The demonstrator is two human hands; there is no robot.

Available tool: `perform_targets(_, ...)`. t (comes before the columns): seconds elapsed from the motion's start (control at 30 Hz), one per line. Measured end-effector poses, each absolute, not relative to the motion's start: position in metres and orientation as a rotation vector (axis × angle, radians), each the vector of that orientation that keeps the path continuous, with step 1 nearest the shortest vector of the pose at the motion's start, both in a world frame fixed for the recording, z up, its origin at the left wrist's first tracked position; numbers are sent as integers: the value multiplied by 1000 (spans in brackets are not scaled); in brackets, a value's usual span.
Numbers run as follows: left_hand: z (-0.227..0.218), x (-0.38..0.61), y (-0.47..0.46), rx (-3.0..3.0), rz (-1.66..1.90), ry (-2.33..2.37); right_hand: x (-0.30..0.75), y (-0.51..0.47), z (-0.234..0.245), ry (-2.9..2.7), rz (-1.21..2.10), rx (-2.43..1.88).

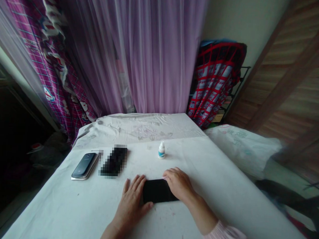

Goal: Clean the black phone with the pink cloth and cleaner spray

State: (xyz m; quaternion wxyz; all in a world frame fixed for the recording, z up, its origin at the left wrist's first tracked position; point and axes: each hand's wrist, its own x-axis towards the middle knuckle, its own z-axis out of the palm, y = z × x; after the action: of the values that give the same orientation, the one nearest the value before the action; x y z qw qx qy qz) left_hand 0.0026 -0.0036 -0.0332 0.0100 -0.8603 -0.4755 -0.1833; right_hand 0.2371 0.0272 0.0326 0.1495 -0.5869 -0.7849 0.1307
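Observation:
A black smartphone [157, 191] lies flat and sideways on the white-covered table, dark face up. My left hand [132, 198] braces its left end, thumb at the lower corner and forefinger at the upper one, the other fingers lying on the cloth. Over the right part of the phone rests my right hand [178, 184], its fingers curled and pressed together. A small pale bit shows at those fingertips, too little to name. Beyond the phone stands a small white dropper bottle [162, 151] with a blue label, upright and apart from both hands.
At the left lies another phone [84, 165] on top of a pale flat thing. Beside it is a dark, pixelated object [114, 161]. Purple curtains [161, 57] hang behind the table [93, 208]. A white plastic bag [242, 146] sits past the table's right edge.

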Motion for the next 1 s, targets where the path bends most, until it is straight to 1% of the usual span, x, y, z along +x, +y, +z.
perform_targets(0.17,-33,2,-2,-2697,-574,-1465,256,24,32,-2251,344,-1748)
perform_targets(0.47,-35,1,-2,-2705,-582,-1472,206,27,35,-2396,324,-1640)
perform_targets(0.8,-24,4,-3,-2756,-513,-1546,263,18,35,-2293,304,-1777)
perform_targets(1.0,-19,6,-3,-2780,-476,-1574,218,19,38,-2377,263,-1680)
